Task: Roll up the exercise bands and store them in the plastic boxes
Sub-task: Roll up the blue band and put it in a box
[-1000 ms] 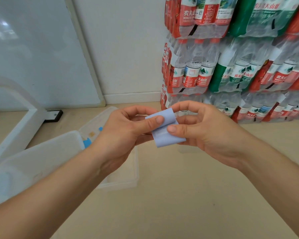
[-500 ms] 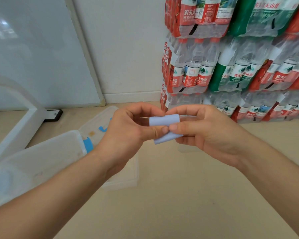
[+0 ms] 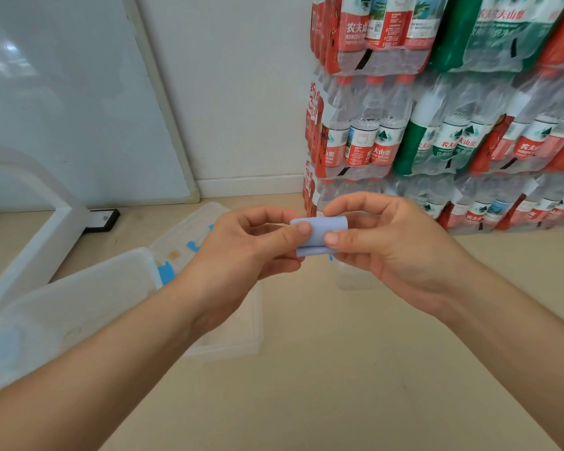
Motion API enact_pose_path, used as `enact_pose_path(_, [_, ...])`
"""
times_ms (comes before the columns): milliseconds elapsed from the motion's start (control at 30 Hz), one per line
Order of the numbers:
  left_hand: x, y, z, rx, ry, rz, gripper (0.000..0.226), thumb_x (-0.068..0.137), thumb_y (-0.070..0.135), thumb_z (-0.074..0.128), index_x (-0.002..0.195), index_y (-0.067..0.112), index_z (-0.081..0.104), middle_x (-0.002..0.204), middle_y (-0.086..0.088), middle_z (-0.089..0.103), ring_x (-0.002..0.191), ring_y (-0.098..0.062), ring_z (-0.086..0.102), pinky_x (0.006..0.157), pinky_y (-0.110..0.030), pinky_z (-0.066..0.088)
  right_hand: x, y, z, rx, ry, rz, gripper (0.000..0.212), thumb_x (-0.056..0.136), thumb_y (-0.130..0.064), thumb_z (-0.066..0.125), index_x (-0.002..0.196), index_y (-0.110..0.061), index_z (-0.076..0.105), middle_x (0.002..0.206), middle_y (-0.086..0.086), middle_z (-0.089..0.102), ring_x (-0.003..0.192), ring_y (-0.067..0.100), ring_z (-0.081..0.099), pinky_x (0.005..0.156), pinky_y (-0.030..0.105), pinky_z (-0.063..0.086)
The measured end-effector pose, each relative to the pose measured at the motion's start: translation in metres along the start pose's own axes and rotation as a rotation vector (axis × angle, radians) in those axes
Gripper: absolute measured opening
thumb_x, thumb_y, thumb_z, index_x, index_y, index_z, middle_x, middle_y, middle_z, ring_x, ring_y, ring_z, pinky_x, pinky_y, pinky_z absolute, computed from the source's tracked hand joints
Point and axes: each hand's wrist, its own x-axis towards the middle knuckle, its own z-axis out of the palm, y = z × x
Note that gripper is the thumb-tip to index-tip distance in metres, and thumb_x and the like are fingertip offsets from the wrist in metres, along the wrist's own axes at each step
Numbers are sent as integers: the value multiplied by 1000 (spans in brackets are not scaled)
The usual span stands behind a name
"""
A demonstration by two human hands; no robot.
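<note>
- The light blue exercise band (image 3: 319,234) is up in the air near the middle of the view. It is rolled into a short tube that lies crosswise, and a loose edge shows under the roll.
- The left hand (image 3: 238,258) grips the 9 o'clock end of the band, with the thumb on the front and the curled fingers behind.
- The right hand (image 3: 401,255) pinches the 3 o'clock end in the same way, with the thumb tip on the front and the forefinger arched over the top.
- The two thumb tips are near each other on the roll but do not touch.
- A translucent plastic box (image 3: 238,340) stands open on the floor (image 3: 339,385) at 7 o'clock from the band. The left wrist hides part of it.
- At 8 o'clock is a translucent plastic part (image 3: 69,317) with a blue clip (image 3: 166,273) at its edge. I cannot tell if it is a lid or a second box.
- A small clear box (image 3: 352,281) sits on the floor at 5 o'clock, mostly hidden under the right hand.
- Packs of water bottles (image 3: 437,141) are stacked at 1 o'clock.
- A whiteboard (image 3: 62,92) leans on the wall at 10 o'clock.
</note>
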Motion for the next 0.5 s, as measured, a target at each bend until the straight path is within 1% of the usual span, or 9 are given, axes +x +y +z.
enact_pose_path(100, [0, 0, 0, -40, -10, 17, 22, 61, 22, 73, 82, 16, 71, 84, -6, 72, 76, -13, 66, 65, -20, 54, 0, 0, 0, 36, -6, -2, 28, 75, 13, 64, 84, -13, 65, 87, 11, 71, 75, 15, 66, 66, 20, 53])
enact_pose_path(167, [0, 0, 0, -70, -14, 50, 22, 59, 20, 74, 80, 17, 71, 84, -6, 73, 77, -14, 67, 65, -20, 54, 1, 1, 0, 95, -25, 13, 28, 75, 13, 63, 91, -11, 64, 92, 15, 71, 78, 17, 67, 68, 19, 53])
enact_pose_path(233, [0, -1, 1, -74, -8, 105, 25, 57, 17, 76, 82, 18, 71, 87, -9, 74, 78, -17, 67, 67, -21, 53, 1, 1, 0, 152, -37, 47, 30, 73, 5, 67, 99, -10, 64, 98, 16, 70, 81, 19, 68, 70, 19, 54])
enact_pose_path(300, [-1, 0, 2, -30, 12, 175, 27, 57, 15, 78, 83, 18, 71, 89, -10, 74, 80, -19, 69, 70, -21, 53, 2, 2, 1, 169, -27, 76, 35, 68, -9, 71, 102, -10, 66, 103, 15, 70, 84, 20, 69, 70, 19, 55])
enact_pose_path(367, [-2, 0, 3, 38, 41, 236, 26, 61, 8, 80, 83, 19, 70, 86, -6, 74, 79, -17, 68, 70, -21, 54, 2, 3, 2, 176, -7, 82, 41, 64, -13, 72, 104, -7, 67, 103, 15, 69, 83, 19, 69, 70, 19, 55])
enact_pose_path(433, [-2, -2, 5, 117, 61, 303, 28, 67, -3, 78, 82, 18, 68, 81, 2, 71, 76, -14, 66, 69, -21, 54, 3, 4, 2, 227, 2, 74, 44, 62, -9, 71, 105, -5, 65, 98, 14, 71, 82, 18, 69, 71, 18, 55])
enact_pose_path(500, [-3, -5, 8, 192, 89, 374, 34, 69, -10, 75, 81, 19, 64, 79, 10, 68, 77, -11, 64, 68, -21, 55, 3, 5, 3, 285, 4, 59, 47, 61, -4, 70, 108, -4, 63, 92, 12, 71, 78, 14, 69, 71, 17, 54])
